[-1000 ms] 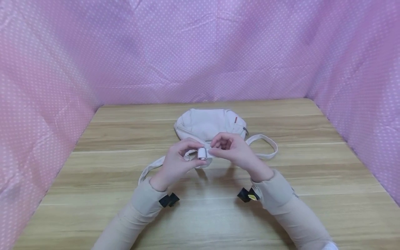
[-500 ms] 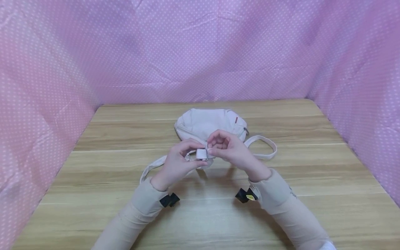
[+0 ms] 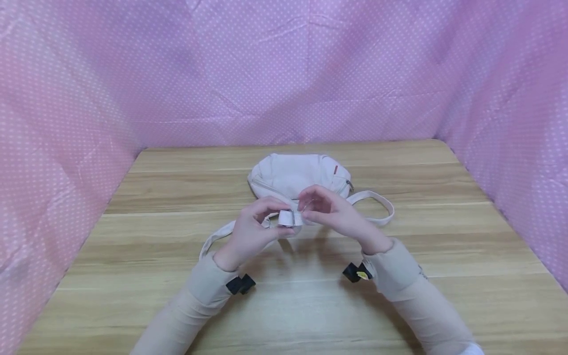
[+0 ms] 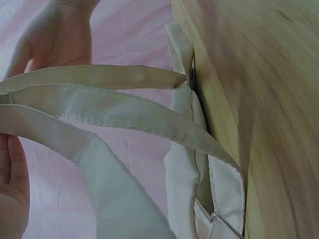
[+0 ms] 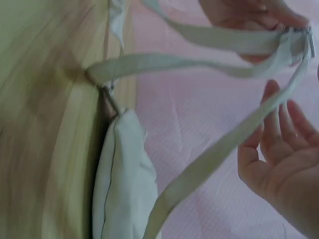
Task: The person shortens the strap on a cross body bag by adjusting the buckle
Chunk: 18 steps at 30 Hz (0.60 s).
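My left hand (image 3: 253, 227) pinches a flat pale strap (image 3: 285, 218) between thumb and fingertips, held above the table. A metal slider buckle (image 3: 293, 217) sits across that strap at the fingertips; it also shows at the edge of the right wrist view as a buckle (image 5: 311, 42). Just right of it, my right hand (image 3: 335, 213) hovers with fingers loosely bent. In the right wrist view this right hand (image 5: 284, 154) has its fingers apart, with nothing gripped. The strap belongs to a small off-white bag (image 3: 295, 175) lying beyond the hands.
A strap loop (image 3: 381, 201) lies on the wooden table (image 3: 443, 236) to the right, and another strap length (image 3: 215, 239) runs left behind the left wrist. Pink dotted cloth (image 3: 284, 74) surrounds the table's back and sides.
My right hand has let go of the strap's end and drawn slightly right, its fingers spreading. The left hand stays nearly still, and the buckle now shows more plainly. The bag has not moved.
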Available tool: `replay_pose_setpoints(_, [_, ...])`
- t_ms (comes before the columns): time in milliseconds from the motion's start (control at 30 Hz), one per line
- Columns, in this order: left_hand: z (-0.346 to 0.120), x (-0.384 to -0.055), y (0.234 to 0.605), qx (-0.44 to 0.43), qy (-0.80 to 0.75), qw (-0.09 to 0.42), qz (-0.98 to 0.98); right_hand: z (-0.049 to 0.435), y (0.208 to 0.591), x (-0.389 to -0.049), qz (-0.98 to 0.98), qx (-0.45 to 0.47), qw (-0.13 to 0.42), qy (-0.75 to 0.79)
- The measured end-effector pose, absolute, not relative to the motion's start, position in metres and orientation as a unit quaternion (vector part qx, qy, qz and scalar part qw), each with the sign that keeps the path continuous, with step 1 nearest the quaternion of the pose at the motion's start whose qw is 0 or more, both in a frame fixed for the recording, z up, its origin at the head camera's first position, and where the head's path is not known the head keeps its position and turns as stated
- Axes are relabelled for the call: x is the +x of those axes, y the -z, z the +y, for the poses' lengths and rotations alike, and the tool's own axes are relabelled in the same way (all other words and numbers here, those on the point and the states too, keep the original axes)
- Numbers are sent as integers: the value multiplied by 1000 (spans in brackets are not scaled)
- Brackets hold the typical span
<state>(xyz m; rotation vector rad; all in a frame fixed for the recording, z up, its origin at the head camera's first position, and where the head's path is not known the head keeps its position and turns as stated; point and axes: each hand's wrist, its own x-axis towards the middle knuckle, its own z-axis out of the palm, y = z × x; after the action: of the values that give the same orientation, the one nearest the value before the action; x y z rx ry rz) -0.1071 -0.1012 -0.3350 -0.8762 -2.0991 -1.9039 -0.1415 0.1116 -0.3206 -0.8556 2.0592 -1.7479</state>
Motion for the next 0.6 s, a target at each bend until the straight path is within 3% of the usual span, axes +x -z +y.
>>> replay_pose_setpoints(333, [-102,-108,335,-285,641,78,-708,132,330,-151,734,-310,154,585])
replay_pose_setpoints(600, [-100,-108,337,-287,636,64,-713,121,322,-144,725,-305,146,600])
